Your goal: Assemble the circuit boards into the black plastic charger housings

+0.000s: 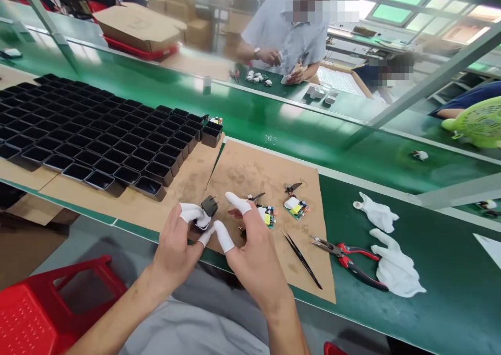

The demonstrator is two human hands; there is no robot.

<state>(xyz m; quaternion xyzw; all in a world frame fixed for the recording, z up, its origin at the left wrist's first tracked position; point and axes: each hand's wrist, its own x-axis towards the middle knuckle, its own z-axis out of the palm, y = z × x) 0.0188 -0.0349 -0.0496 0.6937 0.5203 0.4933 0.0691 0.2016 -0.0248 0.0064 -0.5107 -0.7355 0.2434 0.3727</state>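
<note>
The green tabletop (450,266) runs across in front of you. On its far side sits a co-worker in a pale shirt (287,39), both hands raised over small parts. To your left, a broad block of open black boxes (105,135) stands in close rows. Beside it, straight ahead of you, lies a brown cardboard sheet (258,162).

Your right hand (252,245), white covers on its thumb and forefinger, has its grip open, the two digits spread just beside the left. Your left hand (172,245), its fingertips covered too, has its grip closed on a black plug.

Red-and-black pliers (344,253) lie across the sheet's right edge, near two crumpled white pieces (395,266). Slim black tweezers (302,261) rest slantwise on the cardboard. Past them are two circuit boards (296,207), one partly hidden behind your right hand.

Smallest is the black plug (210,205) itself, between your left fingertips above the sheet's near edge, prongs pointing away to the right.
</note>
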